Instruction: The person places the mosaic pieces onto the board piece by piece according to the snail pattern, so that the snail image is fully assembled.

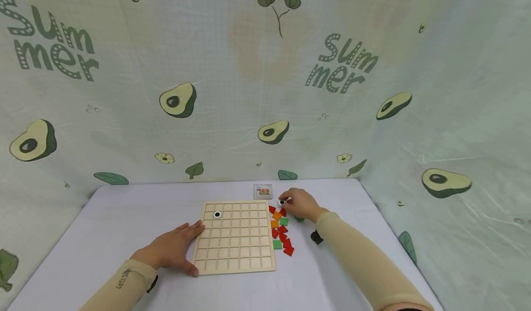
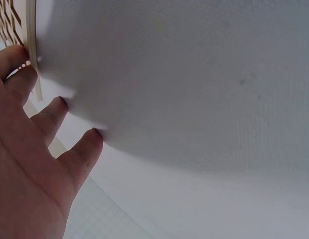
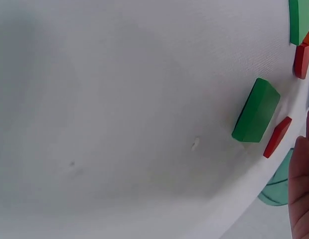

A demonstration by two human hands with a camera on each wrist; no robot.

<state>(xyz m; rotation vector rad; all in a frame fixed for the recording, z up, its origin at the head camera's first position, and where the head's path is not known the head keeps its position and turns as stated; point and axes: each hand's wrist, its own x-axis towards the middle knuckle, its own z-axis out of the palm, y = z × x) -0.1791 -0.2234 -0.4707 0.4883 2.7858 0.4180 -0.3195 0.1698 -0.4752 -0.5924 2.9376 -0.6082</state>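
Head view: white, black-dotted tile [image 1: 281, 202] pinched in right grip [image 1: 303, 204].

Even light fills the head view; wrist views are dimmer, softly shadowed across the table [image 2: 204, 89].

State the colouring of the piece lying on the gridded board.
The piece is white with a round black spot, showing best in the head view.

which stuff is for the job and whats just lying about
Likely the job:
pale wooden grid board
white black-dotted piece on it
similar white piece in right hand
small red pieces, orange pieces, green pieces
small picture card, perhaps

Merely around:
white tabletop
pale avocado-print cloth backdrop
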